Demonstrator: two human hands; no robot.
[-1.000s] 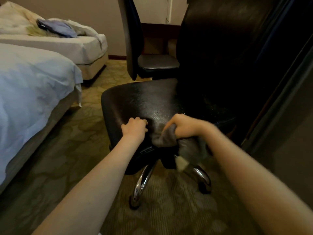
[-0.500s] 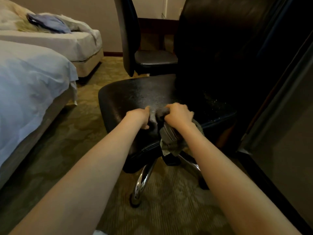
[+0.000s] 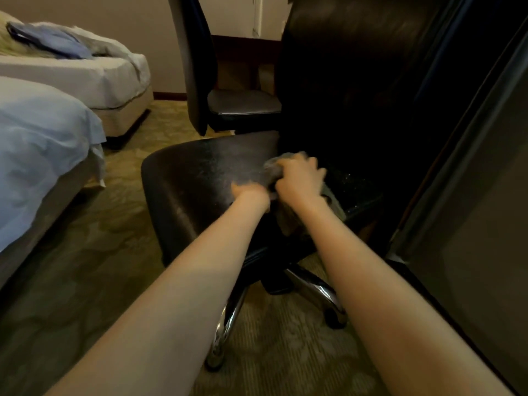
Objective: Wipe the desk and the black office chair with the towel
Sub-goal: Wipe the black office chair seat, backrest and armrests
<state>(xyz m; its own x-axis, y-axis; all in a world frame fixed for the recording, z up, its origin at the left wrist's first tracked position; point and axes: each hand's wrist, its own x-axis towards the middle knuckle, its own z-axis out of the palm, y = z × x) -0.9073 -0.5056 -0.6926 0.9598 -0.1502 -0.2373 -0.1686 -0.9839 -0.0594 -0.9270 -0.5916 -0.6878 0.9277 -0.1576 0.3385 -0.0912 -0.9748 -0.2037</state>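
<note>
Fingers (image 3: 309, 163) of the right hand (image 3: 300, 180) are curling round the grey towel (image 3: 273, 165), bunching it and pressing it down on the seat (image 3: 197, 178) of the black office chair (image 3: 343, 87), toward the back of the seat, close to the backrest. Part of the towel is showing ahead of the knuckles; more of it is lying under the right wrist and trailing down between the two forearms.

Just beside it, the left hand (image 3: 251, 194) is resting on the seat, touching the right hand or the towel. Motion blur is hiding its fingers, so I cannot tell whether they are gripping anything. Both forearms are reaching forward from the bottom of the view.

Under the seat, the chrome legs (image 3: 228, 324) are standing on patterned carpet (image 3: 94, 252), with one black caster (image 3: 337, 320) showing at right. Behind, a second chair (image 3: 243, 102) is standing. At left, a near bed (image 3: 40, 132) is wearing a pale blue sheet, and a far bed (image 3: 100, 78) is carrying a blue garment (image 3: 54, 42). A dark panel (image 3: 471, 210) is standing upright close on the chair's right.
</note>
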